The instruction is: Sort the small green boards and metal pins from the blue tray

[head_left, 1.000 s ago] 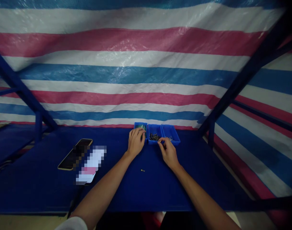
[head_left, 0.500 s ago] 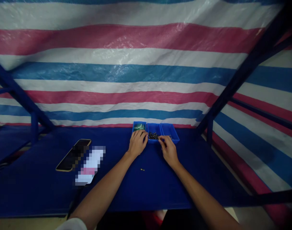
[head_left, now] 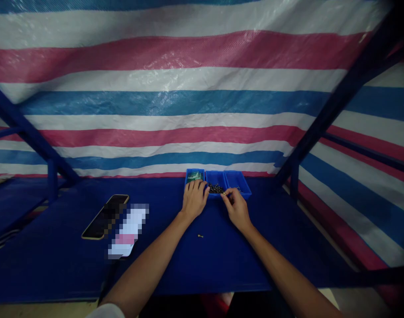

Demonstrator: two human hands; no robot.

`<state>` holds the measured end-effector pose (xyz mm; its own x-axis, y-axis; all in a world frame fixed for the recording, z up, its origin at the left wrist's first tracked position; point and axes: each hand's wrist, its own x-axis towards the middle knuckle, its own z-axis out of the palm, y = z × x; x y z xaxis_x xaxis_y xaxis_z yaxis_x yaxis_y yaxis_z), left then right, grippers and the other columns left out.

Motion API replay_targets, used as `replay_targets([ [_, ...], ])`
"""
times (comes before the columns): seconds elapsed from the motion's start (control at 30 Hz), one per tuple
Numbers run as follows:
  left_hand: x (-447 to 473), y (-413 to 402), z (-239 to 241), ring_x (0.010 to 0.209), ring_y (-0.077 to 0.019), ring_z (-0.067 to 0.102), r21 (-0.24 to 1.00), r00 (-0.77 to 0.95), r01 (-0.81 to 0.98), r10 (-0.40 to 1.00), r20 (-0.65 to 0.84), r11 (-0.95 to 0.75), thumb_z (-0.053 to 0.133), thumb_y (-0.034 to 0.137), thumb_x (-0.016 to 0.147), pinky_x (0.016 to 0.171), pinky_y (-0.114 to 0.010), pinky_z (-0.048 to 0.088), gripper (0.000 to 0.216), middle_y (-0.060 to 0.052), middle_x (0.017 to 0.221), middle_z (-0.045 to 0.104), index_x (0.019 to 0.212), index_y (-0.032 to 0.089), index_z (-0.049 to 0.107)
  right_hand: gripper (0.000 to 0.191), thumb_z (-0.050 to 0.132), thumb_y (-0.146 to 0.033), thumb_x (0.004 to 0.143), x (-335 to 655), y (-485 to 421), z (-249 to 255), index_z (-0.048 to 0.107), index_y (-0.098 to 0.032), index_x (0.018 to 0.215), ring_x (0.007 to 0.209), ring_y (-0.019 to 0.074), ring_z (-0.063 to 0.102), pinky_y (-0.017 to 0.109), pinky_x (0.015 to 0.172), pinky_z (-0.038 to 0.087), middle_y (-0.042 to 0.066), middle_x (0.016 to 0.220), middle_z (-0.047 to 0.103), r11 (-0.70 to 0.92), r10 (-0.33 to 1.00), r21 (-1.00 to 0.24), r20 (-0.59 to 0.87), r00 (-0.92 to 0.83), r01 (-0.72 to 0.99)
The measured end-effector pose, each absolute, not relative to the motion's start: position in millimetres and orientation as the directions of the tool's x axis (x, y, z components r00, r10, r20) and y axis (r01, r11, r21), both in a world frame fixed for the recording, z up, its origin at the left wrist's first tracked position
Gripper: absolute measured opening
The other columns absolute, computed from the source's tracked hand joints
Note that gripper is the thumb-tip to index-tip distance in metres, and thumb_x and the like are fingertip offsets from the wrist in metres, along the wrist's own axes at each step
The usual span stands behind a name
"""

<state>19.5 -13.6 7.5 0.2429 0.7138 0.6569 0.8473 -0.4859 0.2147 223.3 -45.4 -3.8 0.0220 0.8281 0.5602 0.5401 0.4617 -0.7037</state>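
Observation:
Three small blue bins stand side by side at the back of the blue table. The left bin (head_left: 194, 175) holds greenish bits, the middle bin (head_left: 216, 179) holds several small dark parts, and the right bin (head_left: 238, 181) holds a few metal pieces. My left hand (head_left: 194, 199) rests at the front of the left and middle bins, its fingers curled over the rim. My right hand (head_left: 235, 206) sits in front of the middle and right bins, thumb and forefinger pinched on a tiny metal part (head_left: 224, 193). One small assembled piece (head_left: 199, 236) lies on the table between my forearms.
A phone (head_left: 104, 216) and a blurred white card (head_left: 128, 229) lie on the table (head_left: 56, 256) at the left. A striped tarp hangs behind. Dark blue frame bars slant up at the left (head_left: 26, 132) and right (head_left: 324, 119).
Both hands stay at the bins with only slight shifts. My right hand's pinch has drawn a little nearer, off the middle bin's front edge.

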Motion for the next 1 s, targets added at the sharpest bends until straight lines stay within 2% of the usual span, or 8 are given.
replay_targets([
  [0.23, 19.6, -13.4, 7.7, 0.119, -0.0300, 0.061, 0.250, 0.231, 0.827, 0.710, 0.666, -0.503, 0.044, 0.040, 0.111, 0.103, -0.049, 0.046, 0.031, -0.011, 0.126, 0.069, 0.129, 0.024, 0.064, 0.020, 0.059, -0.042, 0.105, 223.4, -46.7, -2.0, 0.061, -0.023, 0.100, 0.063, 0.0158, 0.051, 0.030, 0.066, 0.045, -0.002, 0.076, 0.056, 0.487, 0.805, -0.690, 0.593, 0.031, 0.535],
  [0.5, 19.5, -14.4, 8.6, 0.120, -0.0288, 0.060, 0.260, 0.228, 0.830, 0.725, 0.651, -0.494, 0.045, 0.038, 0.111, 0.104, -0.048, 0.046, 0.029, -0.010, 0.126, 0.068, 0.127, 0.024, 0.063, 0.018, 0.058, -0.040, 0.106, 223.1, -48.7, 0.9, 0.064, -0.023, 0.102, 0.064, 0.0160, 0.052, 0.030, 0.068, 0.046, -0.002, 0.078, 0.057, 0.515, 0.792, -0.672, 0.611, 0.004, 0.532],
  [0.8, 18.9, -13.9, 8.1, 0.117, -0.0281, 0.061, 0.268, 0.219, 0.821, 0.712, 0.668, -0.504, 0.044, 0.037, 0.111, 0.101, -0.048, 0.047, 0.027, -0.010, 0.124, 0.068, 0.125, 0.024, 0.064, 0.018, 0.062, -0.040, 0.104, 223.1, -46.7, -2.4, 0.061, -0.024, 0.096, 0.062, 0.0154, 0.049, 0.029, 0.062, 0.043, -0.004, 0.071, 0.050, 0.510, 0.791, -0.682, 0.611, 0.026, 0.525],
  [1.0, 18.4, -13.1, 6.9, 0.116, -0.0282, 0.062, 0.266, 0.217, 0.823, 0.710, 0.670, -0.502, 0.045, 0.037, 0.111, 0.101, -0.048, 0.047, 0.026, -0.010, 0.123, 0.068, 0.124, 0.024, 0.064, 0.022, 0.064, -0.041, 0.103, 222.6, -47.0, -0.5, 0.058, -0.024, 0.090, 0.064, 0.0157, 0.050, 0.029, 0.064, 0.044, -0.002, 0.078, 0.056, 0.532, 0.786, -0.680, 0.619, 0.007, 0.504],
])
